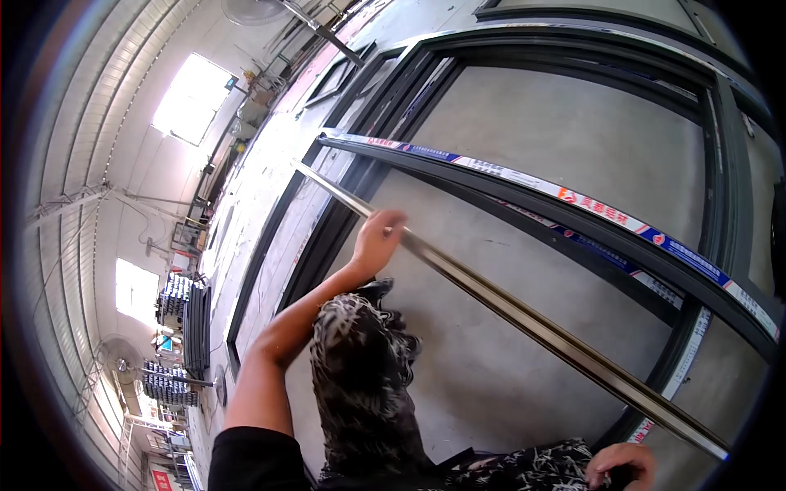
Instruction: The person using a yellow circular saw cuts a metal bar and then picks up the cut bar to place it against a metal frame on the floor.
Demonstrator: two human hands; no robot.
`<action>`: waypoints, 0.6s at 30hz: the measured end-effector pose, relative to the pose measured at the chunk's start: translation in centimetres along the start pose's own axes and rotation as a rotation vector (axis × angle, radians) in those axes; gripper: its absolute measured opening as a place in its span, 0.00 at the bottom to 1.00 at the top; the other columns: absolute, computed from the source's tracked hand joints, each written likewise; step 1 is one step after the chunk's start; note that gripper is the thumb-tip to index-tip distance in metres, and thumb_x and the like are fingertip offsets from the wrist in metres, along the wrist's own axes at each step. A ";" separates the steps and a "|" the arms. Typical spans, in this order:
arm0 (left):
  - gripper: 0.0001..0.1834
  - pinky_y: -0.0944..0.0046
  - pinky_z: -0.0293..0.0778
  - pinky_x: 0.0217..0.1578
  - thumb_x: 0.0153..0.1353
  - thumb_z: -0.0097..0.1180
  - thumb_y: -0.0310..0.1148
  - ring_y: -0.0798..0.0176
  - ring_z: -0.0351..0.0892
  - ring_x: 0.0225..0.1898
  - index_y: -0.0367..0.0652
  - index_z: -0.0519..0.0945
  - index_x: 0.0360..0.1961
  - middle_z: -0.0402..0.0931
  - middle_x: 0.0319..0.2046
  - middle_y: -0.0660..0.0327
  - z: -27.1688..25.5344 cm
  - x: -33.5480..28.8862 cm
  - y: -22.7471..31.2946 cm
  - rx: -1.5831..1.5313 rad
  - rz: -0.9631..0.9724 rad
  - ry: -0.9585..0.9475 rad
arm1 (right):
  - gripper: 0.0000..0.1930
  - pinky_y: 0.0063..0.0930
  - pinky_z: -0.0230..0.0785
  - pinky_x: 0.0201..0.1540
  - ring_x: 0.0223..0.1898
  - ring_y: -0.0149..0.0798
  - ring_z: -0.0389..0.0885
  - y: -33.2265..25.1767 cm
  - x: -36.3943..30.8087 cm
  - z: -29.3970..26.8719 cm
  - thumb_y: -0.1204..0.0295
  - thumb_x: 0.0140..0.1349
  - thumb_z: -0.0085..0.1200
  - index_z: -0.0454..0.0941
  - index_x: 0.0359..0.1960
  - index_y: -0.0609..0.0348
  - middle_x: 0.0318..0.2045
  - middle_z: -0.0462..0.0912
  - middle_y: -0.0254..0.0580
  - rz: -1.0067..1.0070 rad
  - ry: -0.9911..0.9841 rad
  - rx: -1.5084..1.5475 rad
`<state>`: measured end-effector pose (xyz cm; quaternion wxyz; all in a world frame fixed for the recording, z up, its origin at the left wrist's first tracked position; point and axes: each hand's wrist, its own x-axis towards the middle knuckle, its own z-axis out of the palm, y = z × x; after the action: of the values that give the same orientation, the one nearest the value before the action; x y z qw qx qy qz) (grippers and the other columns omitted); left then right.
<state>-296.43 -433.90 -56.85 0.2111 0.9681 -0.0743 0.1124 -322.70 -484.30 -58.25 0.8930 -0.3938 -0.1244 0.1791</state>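
Note:
A long, narrow bronze-coloured metal profile (516, 313) slants from the upper left of the head view down to the lower right. My left hand (379, 244) is closed round it towards its far end, with my left arm stretched out over my knee. My right hand (624, 463) is at the lower right beside my other leg, apart from the profile. Its fingers are loosely bent with a gap between them, and I see nothing held there; the lower edge cuts off part of it. Just beyond the profile lies a dark grey frame bar (540, 194) with printed protective film along it.
Large dark frames (711, 155) spread across the grey concrete floor (565, 114) ahead and to the right. My patterned trouser leg (360, 393) rises at lower centre. To the left, stacked profiles (195, 331) and a standing fan (219, 385) stand near the wall.

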 end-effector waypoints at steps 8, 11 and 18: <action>0.09 0.65 0.75 0.38 0.63 0.55 0.30 0.62 0.79 0.37 0.39 0.79 0.42 0.78 0.36 0.57 -0.7 3.4 -2.5 -0.257 -0.033 0.035 | 0.25 0.25 0.69 0.38 0.33 0.34 0.76 -4.4 11.2 7.5 0.61 0.56 0.63 0.74 0.51 0.64 0.35 0.76 0.43 0.632 0.197 -0.459; 0.09 0.63 0.75 0.38 0.62 0.55 0.28 0.61 0.79 0.37 0.39 0.79 0.43 0.77 0.36 0.57 -1.6 4.0 -5.2 -0.392 -0.017 0.025 | 0.11 0.26 0.74 0.31 0.27 0.33 0.81 -1.4 17.8 8.3 0.75 0.50 0.57 0.78 0.36 0.68 0.26 0.80 0.43 0.540 0.291 -0.734; 0.09 0.61 0.74 0.36 0.59 0.56 0.23 0.54 0.77 0.34 0.38 0.78 0.41 0.76 0.34 0.54 -2.0 6.3 -10.8 -0.687 0.090 0.173 | 0.11 0.26 0.69 0.33 0.28 0.35 0.77 3.7 36.8 12.7 0.70 0.51 0.59 0.79 0.34 0.64 0.27 0.78 0.41 0.437 0.225 -1.588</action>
<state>-288.65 -423.88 -57.74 0.5245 0.8233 -0.1324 0.1718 -294.78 -458.27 -49.63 0.3019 -0.9376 -0.0443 0.1669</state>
